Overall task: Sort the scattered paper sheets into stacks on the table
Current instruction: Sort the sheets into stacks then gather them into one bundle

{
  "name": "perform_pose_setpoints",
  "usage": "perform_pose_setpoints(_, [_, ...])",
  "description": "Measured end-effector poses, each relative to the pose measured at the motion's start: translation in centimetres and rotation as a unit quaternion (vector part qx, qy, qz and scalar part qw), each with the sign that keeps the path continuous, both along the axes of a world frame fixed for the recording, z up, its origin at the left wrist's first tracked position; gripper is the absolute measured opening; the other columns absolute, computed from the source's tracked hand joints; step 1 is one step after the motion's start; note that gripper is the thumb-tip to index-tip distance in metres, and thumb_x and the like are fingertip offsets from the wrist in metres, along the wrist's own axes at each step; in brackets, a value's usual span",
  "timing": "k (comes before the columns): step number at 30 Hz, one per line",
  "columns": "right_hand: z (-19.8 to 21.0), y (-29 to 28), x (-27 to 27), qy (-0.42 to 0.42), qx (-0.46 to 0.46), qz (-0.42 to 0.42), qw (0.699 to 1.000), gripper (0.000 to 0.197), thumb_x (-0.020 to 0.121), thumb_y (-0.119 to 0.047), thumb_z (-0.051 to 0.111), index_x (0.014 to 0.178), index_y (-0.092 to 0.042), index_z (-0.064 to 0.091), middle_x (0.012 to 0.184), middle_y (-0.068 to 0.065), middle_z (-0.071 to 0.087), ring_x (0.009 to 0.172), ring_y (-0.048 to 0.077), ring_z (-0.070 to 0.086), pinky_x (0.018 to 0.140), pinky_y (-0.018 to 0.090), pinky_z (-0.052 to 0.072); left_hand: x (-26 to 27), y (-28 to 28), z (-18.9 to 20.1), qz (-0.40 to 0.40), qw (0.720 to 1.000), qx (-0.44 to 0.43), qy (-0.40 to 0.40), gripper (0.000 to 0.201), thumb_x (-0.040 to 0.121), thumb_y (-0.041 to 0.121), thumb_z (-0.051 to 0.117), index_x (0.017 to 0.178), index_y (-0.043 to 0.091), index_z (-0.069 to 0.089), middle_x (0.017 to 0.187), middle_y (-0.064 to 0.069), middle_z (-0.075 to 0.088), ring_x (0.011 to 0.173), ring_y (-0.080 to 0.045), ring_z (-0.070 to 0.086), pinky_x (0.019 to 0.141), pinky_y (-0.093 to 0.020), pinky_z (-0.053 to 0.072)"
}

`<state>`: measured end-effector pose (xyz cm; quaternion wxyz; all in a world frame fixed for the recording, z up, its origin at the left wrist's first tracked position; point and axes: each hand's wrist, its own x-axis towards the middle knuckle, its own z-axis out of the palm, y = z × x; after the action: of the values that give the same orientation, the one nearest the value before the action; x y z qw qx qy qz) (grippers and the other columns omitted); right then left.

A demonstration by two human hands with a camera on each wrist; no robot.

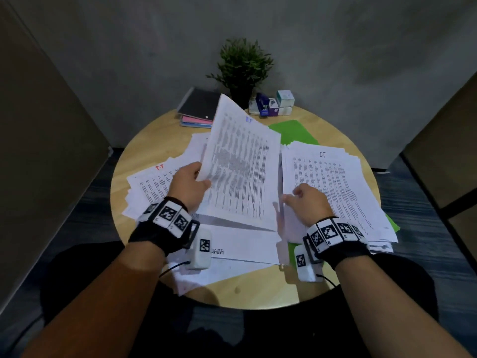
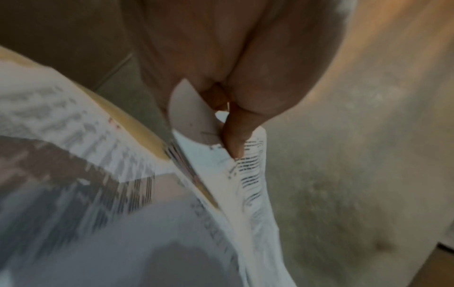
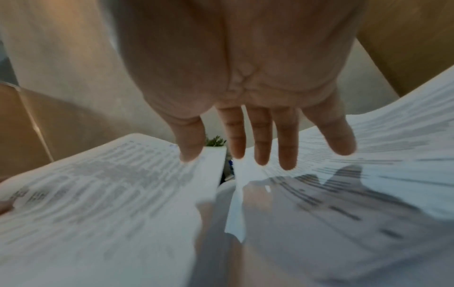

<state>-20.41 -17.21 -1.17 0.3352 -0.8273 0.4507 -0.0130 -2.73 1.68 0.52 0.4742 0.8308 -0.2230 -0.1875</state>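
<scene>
My left hand [image 1: 192, 182] pinches the left edge of a printed sheet [image 1: 240, 164] and holds it tilted up over the middle of the round wooden table [image 1: 271, 290]. In the left wrist view the thumb [image 2: 236, 136] presses on that sheet [image 2: 248, 174]. My right hand [image 1: 307, 202] hovers with straight, spread fingers [image 3: 260, 139] over the left edge of a paper stack [image 1: 333, 187] marked with a black number on the right. Another spread of sheets [image 1: 152, 184] with a red mark lies at the left. More loose sheets [image 1: 242, 244] lie under my wrists.
A green folder [image 1: 296, 133] lies under the right stack. At the back stand a potted plant [image 1: 242, 71], a pile of notebooks [image 1: 198, 107], and small boxes with a blue stapler [image 1: 271, 104]. A grey wall rises behind the table.
</scene>
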Motion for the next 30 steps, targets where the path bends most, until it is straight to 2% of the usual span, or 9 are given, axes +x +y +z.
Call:
perform_pose_setpoints(2, [0.7,1.0,1.1,-0.071,0.014,-0.002,0.997,0.059,0.089,-0.047,0.060,0.134,-0.012,0.046,0.129,0.006,0.056,0.116,0.024,0.054,0.093,0.032,0.041,1.0,2.2,1.0,0.010,0.998,-0.054,0.011,0.028,0.090,0.000,0.060,0.116,0.012,0.063,0.105,-0.002,0.068,0.095,-0.020,0.063,0.084,-0.030,0.048])
perform_pose_setpoints(4, [1.3,2.1,2.6,-0.152,0.065,-0.019,0.986,0.067,0.087,-0.048,0.062,0.140,-0.014,0.038,0.123,0.003,0.057,0.112,0.023,0.056,0.096,0.033,0.042,1.6,3.9,1.3,0.017,0.995,-0.099,0.026,0.030,0.090,-0.001,0.061,0.110,0.020,0.065,0.107,-0.001,0.070,0.101,-0.021,0.065,0.089,-0.036,0.051])
perform_pose_setpoints(7, [1.8,3.0,4.8,-0.245,0.164,-0.011,0.955,0.034,0.091,-0.019,0.062,0.123,-0.014,0.052,0.111,0.006,0.064,0.103,0.025,0.062,0.096,0.043,0.048,2.2,6.0,0.9,0.013,0.991,-0.109,0.078,0.034,0.089,-0.002,0.061,0.099,0.031,0.065,0.103,0.002,0.072,0.101,-0.022,0.067,0.087,-0.039,0.053])
perform_pose_setpoints(9, [2.0,3.3,5.8,-0.257,0.177,0.024,0.950,0.024,0.088,-0.005,0.058,0.107,-0.021,0.060,0.110,0.009,0.068,0.102,0.028,0.064,0.095,0.051,0.049,2.6,6.8,0.4,0.006,0.987,-0.105,0.120,0.030,0.089,0.001,0.063,0.105,0.027,0.064,0.106,-0.001,0.072,0.101,-0.025,0.067,0.089,-0.041,0.053])
perform_pose_setpoints(15, [1.8,4.8,8.0,-0.183,0.120,0.107,0.970,0.015,0.085,-0.015,0.060,0.094,-0.026,0.062,0.101,0.004,0.070,0.096,0.026,0.064,0.093,0.048,0.049,4.5,7.6,-0.2,0.060,0.982,-0.137,0.116,0.037,0.090,0.002,0.062,0.123,0.016,0.061,0.118,-0.001,0.066,0.106,-0.021,0.064,0.094,-0.040,0.049])
perform_pose_setpoints(19, [1.5,6.1,9.1,-0.131,0.095,0.117,0.980,0.006,0.092,-0.030,0.059,0.093,-0.024,0.058,0.088,0.008,0.065,0.073,0.027,0.063,0.075,0.040,0.053,6.6,8.6,-0.8,0.153,0.977,-0.131,0.067,0.038,0.090,0.003,0.060,0.125,0.018,0.063,0.113,0.006,0.066,0.105,-0.020,0.064,0.094,-0.037,0.048])
perform_pose_setpoints(23, [1.1,8.0,10.4,0.029,-0.003,0.237,0.971,0.028,0.096,-0.027,0.050,0.123,-0.024,0.058,0.112,0.006,0.060,0.088,0.019,0.056,0.070,0.021,0.038,8.9,10.8,-0.9,0.221,0.971,-0.093,0.017,0.038,0.091,0.001,0.057,0.128,0.009,0.060,0.119,-0.005,0.065,0.109,-0.022,0.062,0.094,-0.034,0.047])
perform_pose_setpoints(27, [0.0,10.5,12.6,0.109,-0.058,0.354,0.927,0.034,0.098,-0.021,0.043,0.129,-0.026,0.054,0.128,0.002,0.060,0.111,0.022,0.056,0.078,0.022,0.037,10.9,12.1,-1.3,0.254,0.963,-0.091,0.008,0.040,0.092,0.000,0.054,0.130,0.010,0.058,0.123,-0.002,0.062,0.113,-0.020,0.058,0.101,-0.036,0.044])
perform_pose_setpoints(30, [-0.9,11.6,13.9,0.144,-0.072,0.373,0.914,0.031,0.099,-0.022,0.044,0.126,-0.026,0.058,0.124,0.002,0.062,0.106,0.021,0.057,0.081,0.026,0.044,11.9,12.2,-1.4,0.247,0.965,-0.090,-0.009,0.041,0.092,0.000,0.054,0.131,0.013,0.057,0.124,0.000,0.061,0.113,-0.018,0.057,0.102,-0.036,0.044])
